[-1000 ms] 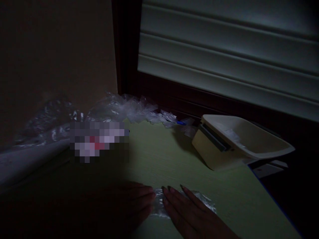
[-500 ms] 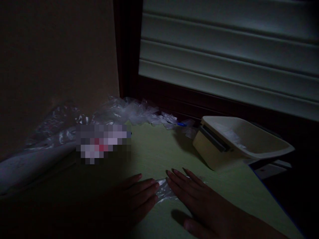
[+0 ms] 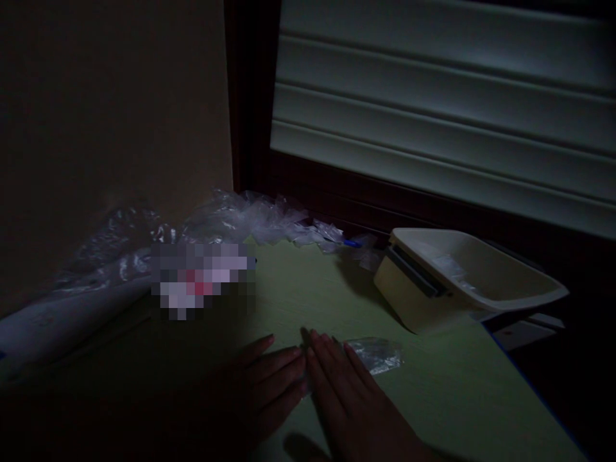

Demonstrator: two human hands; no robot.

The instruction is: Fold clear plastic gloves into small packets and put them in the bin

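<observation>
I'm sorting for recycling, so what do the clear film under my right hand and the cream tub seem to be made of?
The clear film partly under your right hand looks like thin, glossy plastic: it is see-through, wrinkled and catches glints. The cream tub is probably hard plastic with a smooth satin finish, judging by its even walls, though dim light leaves that open.

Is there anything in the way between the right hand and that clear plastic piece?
Nothing visible: the right hand covers part of the clear plastic piece, apparently resting on it, and no other object shows between them.
</observation>
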